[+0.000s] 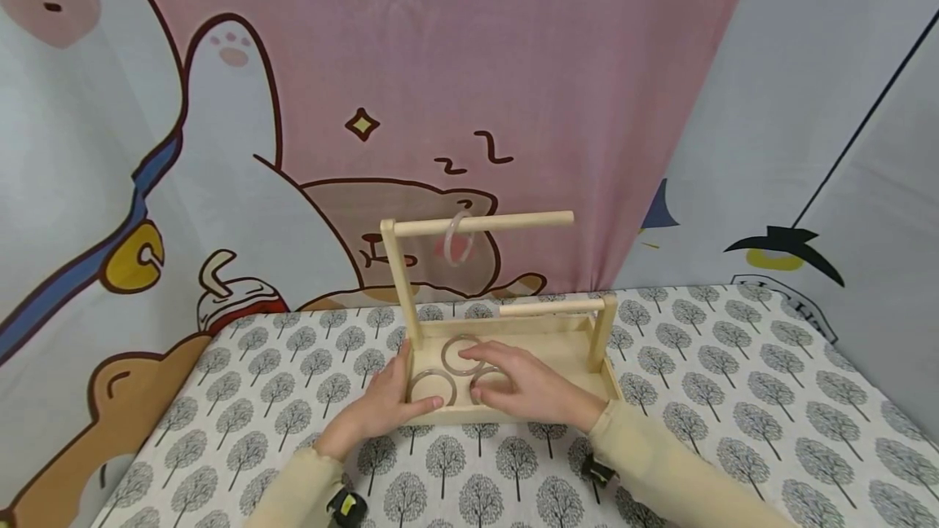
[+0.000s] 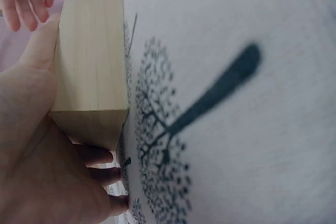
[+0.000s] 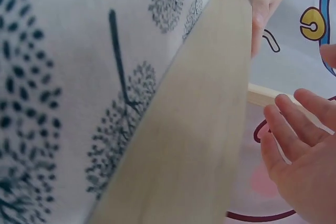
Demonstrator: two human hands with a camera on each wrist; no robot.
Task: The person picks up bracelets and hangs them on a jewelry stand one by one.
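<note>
A pale wooden stand (image 1: 480, 415) has a shallow tray base, a tall post with an upper bar (image 1: 521, 221) on the left, and a short post with a lower bar (image 1: 550, 309) on the right. One translucent ring (image 1: 447, 247) hangs from the upper bar. Three more lie in the tray: a left ring (image 1: 433, 371), a back ring (image 1: 443, 355) and a right ring (image 1: 472, 385). My left hand (image 1: 381, 402) holds the tray's front left corner, fingers along its side, thumb over the front rim. Above the back and right rings, my right hand (image 1: 524, 381) hovers with loosely bent fingers (image 3: 286, 124).
A white cloth with a tree print (image 1: 689, 422) covers the table under the stand. Behind it hangs a cartoon-patterned curtain (image 1: 557, 104). Dark wrist devices are strapped at the left sleeve (image 1: 293, 487) and the right sleeve (image 1: 660, 455).
</note>
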